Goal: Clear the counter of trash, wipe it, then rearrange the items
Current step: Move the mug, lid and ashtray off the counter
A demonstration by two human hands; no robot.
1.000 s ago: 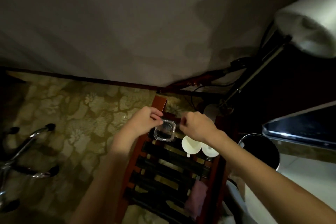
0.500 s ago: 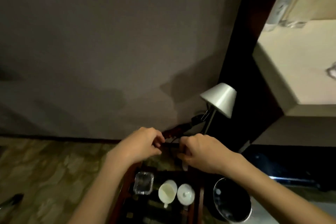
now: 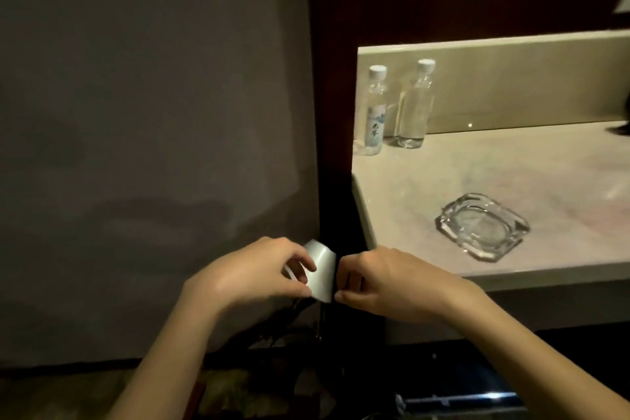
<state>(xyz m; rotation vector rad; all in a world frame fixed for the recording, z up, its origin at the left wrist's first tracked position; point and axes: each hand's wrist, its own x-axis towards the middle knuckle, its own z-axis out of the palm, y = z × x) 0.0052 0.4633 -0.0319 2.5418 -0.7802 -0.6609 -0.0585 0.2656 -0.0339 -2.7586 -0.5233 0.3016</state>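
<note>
My left hand [image 3: 254, 274] and my right hand [image 3: 385, 281] hover close together, left of the beige stone counter [image 3: 426, 181] and below its top. Both have curled fingers with thumb against fingertips, and I see nothing between them. A white lampshade [image 3: 322, 271] shows in the gap between the hands, partly covered by my left fingers; it looks to stand behind them. On the counter sits an empty square glass ashtray [image 3: 482, 227]. Two clear water bottles with white caps, one labelled [image 3: 373, 112] and one plain [image 3: 414, 106], stand in the back left corner.
A grey wall [image 3: 153, 112] fills the left half, and a dark wooden panel [image 3: 332, 78] separates it from the counter. Dark cables [image 3: 272, 324] hang below my hands. A shiny dark edge [image 3: 460, 397] lies at the bottom right.
The view has swung up from the wooden tea tray to the counter. Both hands left the small glass dish on the tray and rose together, still curled, in front of the lampshade.
</note>
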